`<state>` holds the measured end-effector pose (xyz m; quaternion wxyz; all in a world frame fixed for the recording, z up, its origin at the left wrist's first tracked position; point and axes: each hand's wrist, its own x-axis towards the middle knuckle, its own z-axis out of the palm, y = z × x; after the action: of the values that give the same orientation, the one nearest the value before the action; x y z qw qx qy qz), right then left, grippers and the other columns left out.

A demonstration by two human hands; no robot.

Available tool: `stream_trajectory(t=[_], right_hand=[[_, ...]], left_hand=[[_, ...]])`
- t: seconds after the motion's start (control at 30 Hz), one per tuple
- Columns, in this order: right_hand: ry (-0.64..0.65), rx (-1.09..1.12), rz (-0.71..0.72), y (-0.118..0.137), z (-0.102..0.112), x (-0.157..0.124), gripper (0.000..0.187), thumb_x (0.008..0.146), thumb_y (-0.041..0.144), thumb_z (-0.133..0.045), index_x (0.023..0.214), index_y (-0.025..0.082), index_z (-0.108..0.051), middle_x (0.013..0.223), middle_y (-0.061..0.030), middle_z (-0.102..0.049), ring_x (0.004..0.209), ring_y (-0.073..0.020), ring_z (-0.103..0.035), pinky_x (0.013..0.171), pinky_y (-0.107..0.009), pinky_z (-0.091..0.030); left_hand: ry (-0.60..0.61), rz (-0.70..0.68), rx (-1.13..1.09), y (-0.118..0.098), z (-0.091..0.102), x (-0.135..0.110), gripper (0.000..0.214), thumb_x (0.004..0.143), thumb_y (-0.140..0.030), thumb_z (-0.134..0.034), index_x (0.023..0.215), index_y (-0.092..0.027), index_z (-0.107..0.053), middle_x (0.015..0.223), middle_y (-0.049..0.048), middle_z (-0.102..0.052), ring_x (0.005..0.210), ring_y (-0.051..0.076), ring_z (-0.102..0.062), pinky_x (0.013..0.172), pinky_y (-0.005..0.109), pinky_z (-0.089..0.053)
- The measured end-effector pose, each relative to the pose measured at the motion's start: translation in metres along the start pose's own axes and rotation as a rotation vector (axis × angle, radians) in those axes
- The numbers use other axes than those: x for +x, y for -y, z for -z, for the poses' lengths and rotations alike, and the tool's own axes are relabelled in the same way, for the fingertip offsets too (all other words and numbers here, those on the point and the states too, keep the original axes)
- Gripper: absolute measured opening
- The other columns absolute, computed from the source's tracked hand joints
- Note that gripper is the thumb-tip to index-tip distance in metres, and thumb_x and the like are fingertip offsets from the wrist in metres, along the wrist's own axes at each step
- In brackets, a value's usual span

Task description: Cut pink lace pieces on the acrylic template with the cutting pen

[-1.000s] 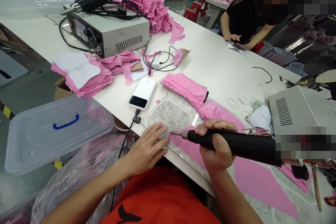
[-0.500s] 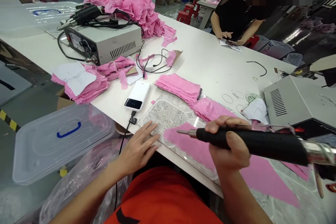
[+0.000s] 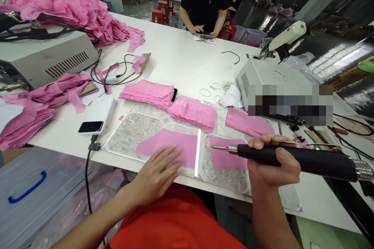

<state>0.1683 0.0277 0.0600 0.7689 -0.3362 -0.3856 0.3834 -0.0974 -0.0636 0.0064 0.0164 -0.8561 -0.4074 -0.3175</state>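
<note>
My left hand (image 3: 156, 173) lies flat with fingers stretched out on a pink fabric piece (image 3: 175, 147) spread over clear plastic plates (image 3: 128, 132) at the table's near edge. My right hand (image 3: 270, 165) is wrapped round a black handheld tool (image 3: 292, 157) with a metal tip. The tip hovers just above a second pink fabric piece (image 3: 226, 157) to the right. Two stacks of pink lace (image 3: 147, 93) sit just behind the plates.
A white power bank (image 3: 97, 116) with its cable lies left of the plates. Grey machine boxes stand at the left (image 3: 43, 60) and right (image 3: 263, 76). A large heap of pink fabric (image 3: 58, 4) fills the far left. Another person (image 3: 207, 4) stands at the far edge.
The view has swung right. My left hand slid onto the pink fabric piece. My right hand with the tool moved right, its tip now over the second pink piece.
</note>
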Motion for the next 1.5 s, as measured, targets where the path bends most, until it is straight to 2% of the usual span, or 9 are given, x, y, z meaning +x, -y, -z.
stream_trajectory(t=[0.17, 0.5, 0.83, 1.13, 1.5], right_hand=[[0.085, 0.036, -0.005, -0.007, -0.003, -0.013, 0.014, 0.064, 0.026, -0.056, 0.077, 0.020, -0.058, 0.069, 0.0015, -0.055, 0.049, -0.0105, -0.051, 0.048, -0.030, -0.046], [0.201, 0.024, 0.049, -0.021, -0.026, -0.017, 0.012, 0.071, 0.026, -0.058, 0.082, 0.021, -0.058, 0.073, 0.0016, -0.058, 0.054, -0.0114, -0.056, 0.052, -0.030, -0.048], [0.233, 0.008, 0.039, -0.023, -0.026, -0.017, 0.013, 0.070, 0.027, -0.058, 0.081, 0.021, -0.059, 0.070, 0.0017, -0.058, 0.051, -0.0112, -0.055, 0.050, -0.029, -0.048], [0.250, 0.016, 0.009, -0.026, -0.027, -0.017, 0.013, 0.070, 0.024, -0.057, 0.082, 0.021, -0.060, 0.072, 0.0011, -0.058, 0.052, -0.0113, -0.055, 0.051, -0.030, -0.048], [0.266, -0.043, 0.001, -0.026, -0.027, -0.016, 0.012, 0.072, 0.029, -0.061, 0.080, 0.021, -0.056, 0.072, 0.0021, -0.057, 0.053, -0.0106, -0.055, 0.051, -0.029, -0.049]], left_hand=[[0.061, -0.078, -0.032, -0.013, -0.017, 0.017, 0.025, 0.093, -0.018, -0.053, 0.116, -0.015, -0.060, 0.124, 0.0122, -0.064, 0.127, 0.025, -0.052, 0.106, 0.044, -0.044], [0.045, -0.137, -0.016, -0.012, -0.027, 0.012, 0.026, 0.090, -0.015, -0.056, 0.116, -0.012, -0.060, 0.117, 0.0116, -0.067, 0.124, 0.025, -0.054, 0.107, 0.042, -0.043], [0.056, -0.183, -0.004, -0.010, -0.027, 0.012, 0.026, 0.090, -0.013, -0.055, 0.116, -0.011, -0.060, 0.116, 0.0114, -0.068, 0.122, 0.023, -0.056, 0.106, 0.043, -0.045], [0.058, -0.181, -0.012, -0.009, -0.028, 0.009, 0.027, 0.089, -0.012, -0.056, 0.116, -0.009, -0.061, 0.117, 0.0128, -0.068, 0.123, 0.024, -0.055, 0.106, 0.043, -0.045], [0.048, -0.181, -0.003, -0.010, -0.028, 0.009, 0.026, 0.090, -0.013, -0.056, 0.115, -0.010, -0.061, 0.115, 0.0123, -0.069, 0.121, 0.024, -0.057, 0.105, 0.042, -0.047]])
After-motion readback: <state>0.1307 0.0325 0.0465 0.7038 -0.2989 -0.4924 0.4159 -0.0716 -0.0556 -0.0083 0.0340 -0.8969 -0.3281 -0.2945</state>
